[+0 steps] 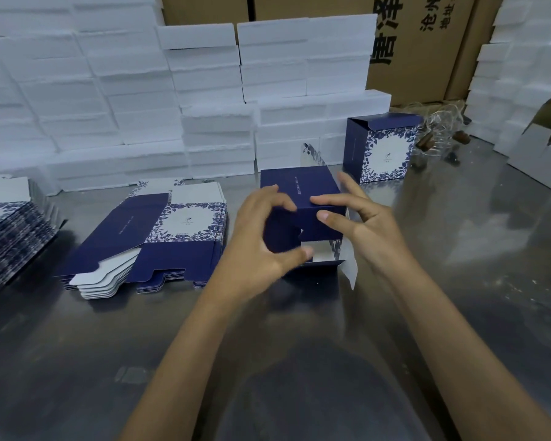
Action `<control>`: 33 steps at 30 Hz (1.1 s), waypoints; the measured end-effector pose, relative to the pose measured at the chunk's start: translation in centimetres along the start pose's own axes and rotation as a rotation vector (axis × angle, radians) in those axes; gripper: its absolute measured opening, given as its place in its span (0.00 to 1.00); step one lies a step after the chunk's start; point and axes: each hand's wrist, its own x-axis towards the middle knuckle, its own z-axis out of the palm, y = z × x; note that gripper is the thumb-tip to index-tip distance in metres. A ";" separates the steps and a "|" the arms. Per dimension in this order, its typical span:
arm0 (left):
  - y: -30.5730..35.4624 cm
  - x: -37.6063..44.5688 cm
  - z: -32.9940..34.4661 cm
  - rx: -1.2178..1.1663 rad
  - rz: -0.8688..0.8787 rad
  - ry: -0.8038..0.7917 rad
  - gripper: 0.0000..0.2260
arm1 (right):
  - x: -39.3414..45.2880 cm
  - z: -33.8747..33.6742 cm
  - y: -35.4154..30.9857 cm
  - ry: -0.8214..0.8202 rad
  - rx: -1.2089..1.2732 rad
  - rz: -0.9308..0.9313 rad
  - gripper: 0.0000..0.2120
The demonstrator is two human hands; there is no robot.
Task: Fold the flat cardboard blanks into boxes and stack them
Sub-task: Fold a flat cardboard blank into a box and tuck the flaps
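A half-formed navy box (303, 189) lies on its side on the metal table (458, 249), its open end with loose flaps turned toward me. My left hand (261, 240) curls round its left side, thumb on a near flap. My right hand (360, 218) touches its right side with thumb and forefinger, the other fingers spread. A pile of flat navy-and-white blanks (147, 240) lies to the left. A second pile (10, 230) sits at the far left edge. One finished box (382, 148) stands upright behind on the right.
White foam blocks (172, 90) are stacked along the back of the table and at the right (522, 74). Brown cartons (427, 43) stand behind them. Clear plastic bits and small dark objects (442, 138) lie near the finished box.
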 end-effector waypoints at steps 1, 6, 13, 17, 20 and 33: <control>-0.2 -0.1 0.4 0.135 0.050 -0.041 0.25 | 0.0 0.0 0.0 0.009 -0.002 0.010 0.16; -1.1 -0.3 1.8 0.396 0.158 0.082 0.18 | 0.6 -0.9 0.3 -0.050 0.097 0.074 0.10; -2.2 0.1 2.5 0.329 0.213 0.244 0.20 | 0.6 -2.5 2.4 -0.388 0.023 0.281 0.41; -2.8 0.2 2.9 0.049 0.058 0.313 0.42 | 0.5 -1.6 3.1 -0.306 -0.005 0.272 0.44; -3.4 0.2 2.7 -0.119 -0.125 0.175 0.48 | 0.5 -0.7 3.7 -0.104 -0.095 0.225 0.37; -1.8 -0.1 3.4 -0.319 -0.212 0.058 0.43 | 0.5 0.7 5.0 0.239 -0.233 0.062 0.16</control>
